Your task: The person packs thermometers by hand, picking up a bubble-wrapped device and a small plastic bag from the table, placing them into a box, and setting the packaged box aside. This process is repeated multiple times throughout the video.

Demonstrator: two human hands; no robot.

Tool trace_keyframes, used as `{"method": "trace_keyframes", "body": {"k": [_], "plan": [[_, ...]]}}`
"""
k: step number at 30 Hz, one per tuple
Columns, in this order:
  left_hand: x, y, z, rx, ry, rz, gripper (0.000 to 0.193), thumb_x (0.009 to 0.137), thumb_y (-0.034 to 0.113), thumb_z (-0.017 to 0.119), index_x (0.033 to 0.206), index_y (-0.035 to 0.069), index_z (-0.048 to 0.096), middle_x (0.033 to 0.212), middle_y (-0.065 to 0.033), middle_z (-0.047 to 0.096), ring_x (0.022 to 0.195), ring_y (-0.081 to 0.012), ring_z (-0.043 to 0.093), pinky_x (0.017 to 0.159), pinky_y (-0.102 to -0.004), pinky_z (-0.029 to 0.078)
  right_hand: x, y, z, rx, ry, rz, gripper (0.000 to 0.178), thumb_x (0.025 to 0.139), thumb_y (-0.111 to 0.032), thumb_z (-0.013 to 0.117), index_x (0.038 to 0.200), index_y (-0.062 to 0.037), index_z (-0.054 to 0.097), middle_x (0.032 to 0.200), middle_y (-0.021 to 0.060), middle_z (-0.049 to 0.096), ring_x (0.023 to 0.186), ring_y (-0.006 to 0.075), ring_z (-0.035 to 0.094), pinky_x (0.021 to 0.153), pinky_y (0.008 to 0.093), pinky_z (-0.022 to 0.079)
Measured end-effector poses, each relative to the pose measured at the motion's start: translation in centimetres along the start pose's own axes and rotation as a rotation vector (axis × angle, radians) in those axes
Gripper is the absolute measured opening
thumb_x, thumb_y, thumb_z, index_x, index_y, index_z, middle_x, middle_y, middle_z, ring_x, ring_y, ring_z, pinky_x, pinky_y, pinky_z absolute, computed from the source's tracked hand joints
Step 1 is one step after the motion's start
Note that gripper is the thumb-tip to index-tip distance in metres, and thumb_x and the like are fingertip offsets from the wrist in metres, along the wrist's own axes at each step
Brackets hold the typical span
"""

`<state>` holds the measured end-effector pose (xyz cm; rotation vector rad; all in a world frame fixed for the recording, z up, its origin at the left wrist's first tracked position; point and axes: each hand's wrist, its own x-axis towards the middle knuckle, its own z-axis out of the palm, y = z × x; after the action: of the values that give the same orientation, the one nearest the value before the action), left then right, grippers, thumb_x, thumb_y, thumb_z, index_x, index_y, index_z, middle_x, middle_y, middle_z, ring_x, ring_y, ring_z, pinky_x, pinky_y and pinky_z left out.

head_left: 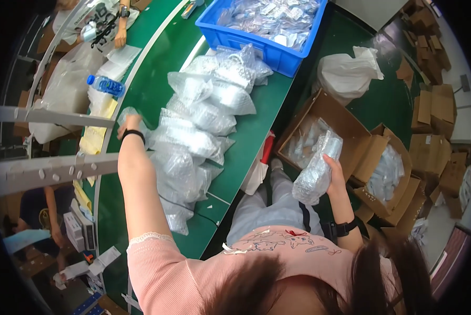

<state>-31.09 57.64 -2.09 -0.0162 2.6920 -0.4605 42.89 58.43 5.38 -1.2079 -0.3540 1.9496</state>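
In my right hand (334,172) is a bubble-wrapped package (315,178), held upright beside my body with the fingers closed round its side. It hangs over the near edge of an open cardboard box (346,111). My left arm reaches across the green table (230,178). At its far side, my left hand (132,124) is closed on a clear bubble-wrap bag (145,135), partly hidden by the hand. Right of that hand, several bubble-wrapped packages (196,113) lie overlapping in a long row.
A blue bin (267,59) full of small clear packets stands at the table's far end. A water bottle (107,85) lies beyond the left hand, near grey metal bars (57,170). On the floor are a white sack (346,76) and another open box (374,202). Other people work at left.
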Motion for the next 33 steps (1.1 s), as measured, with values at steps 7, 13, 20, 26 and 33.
{"method": "trace_keyframes", "body": {"k": [7,13,20,26,33], "plan": [[-0.3,4.3,7.4,0.178,-0.122,0.105,0.073,0.067,0.051,0.064,0.124,0.009,0.045,0.126,-0.0159,0.044,0.115,-0.0294,0.043,0.098,-0.0407,0.031,2.6,-1.1,2.0,-0.090,0.030,-0.114,0.047,0.078,-0.011,0.058,0.119,-0.0021,0.038,0.100,0.0123,0.055,0.087,0.0213,0.057,0.075,0.0330,0.048],[3.2,-7.0,2.2,-0.529,-0.077,0.428,0.057,0.067,0.046,0.061,0.114,0.015,0.053,0.119,-0.0084,0.052,0.107,-0.0281,0.050,0.086,-0.0417,0.041,6.6,-5.4,6.9,-0.161,-0.231,-0.063,0.049,0.077,-0.011,0.058,0.119,0.0001,0.037,0.103,0.0162,0.055,0.086,0.0217,0.057,0.073,0.0329,0.049],[-19.2,0.6,-7.5,-1.968,-0.900,0.779,0.035,0.085,0.031,0.043,0.109,0.007,0.051,0.104,-0.0091,0.056,0.092,-0.0225,0.056,0.080,-0.0375,0.045,12.9,-17.0,13.1,-0.221,-0.587,-0.166,0.052,0.075,-0.015,0.060,0.118,0.0026,0.037,0.103,0.0172,0.055,0.083,0.0220,0.057,0.069,0.0321,0.050],[-35.0,0.7,-8.5,-1.839,-0.465,0.901,0.038,0.083,0.028,0.047,0.114,0.006,0.047,0.103,-0.0085,0.055,0.090,-0.0205,0.055,0.080,-0.0332,0.044,17.9,-18.9,20.9,-0.344,-0.874,-0.188,0.062,0.075,-0.017,0.060,0.126,0.0013,0.029,0.112,0.0176,0.049,0.090,0.0224,0.055,0.077,0.0315,0.047],[-43.2,1.0,-2.0,-1.003,0.186,0.563,0.043,0.073,0.028,0.054,0.111,0.010,0.047,0.093,-0.0147,0.054,0.082,-0.0235,0.055,0.075,-0.0317,0.041,19.7,-8.2,32.2,-1.071,-1.206,-0.514,0.088,0.069,-0.027,0.066,0.135,0.0007,0.014,0.135,0.0231,0.026,0.125,0.0298,0.030,0.101,0.0321,0.024]]}}
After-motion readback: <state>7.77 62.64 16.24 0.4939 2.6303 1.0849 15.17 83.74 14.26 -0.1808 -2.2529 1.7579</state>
